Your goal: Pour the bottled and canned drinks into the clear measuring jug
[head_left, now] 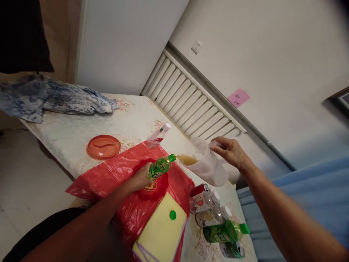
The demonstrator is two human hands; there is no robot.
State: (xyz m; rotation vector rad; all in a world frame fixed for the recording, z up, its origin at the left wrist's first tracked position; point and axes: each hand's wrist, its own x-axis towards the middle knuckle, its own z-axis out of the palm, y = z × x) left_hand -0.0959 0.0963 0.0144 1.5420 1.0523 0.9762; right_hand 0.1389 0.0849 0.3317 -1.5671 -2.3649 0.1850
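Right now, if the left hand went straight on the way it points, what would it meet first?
Beyond the green bottle in the left hand, probably the pouring end of the pitcher in the right hand. Depth is unclear from this single view.

- A green bottle (pixel 159 168) is gripped around its body by the left hand (pixel 142 177), tilted above a red dish (pixel 159 190).
- A translucent pitcher (pixel 214 171) is held by its handle in the right hand (pixel 231 152), tipped, with brownish liquid (pixel 187 160) gathered at the spout near the bottle's mouth.
- A red plastic sheet (pixel 109 180) is spread beneath the dish and a folded yellow cloth (pixel 160 231), on which a green cap (pixel 172 215) is placed.
- A white-capped bottle (pixel 157 139) is stood at the sheet's far edge; an orange-red lid (pixel 103 147) is laid nearby.
- Bottles and cans (pixel 216 233) are grouped at the right.
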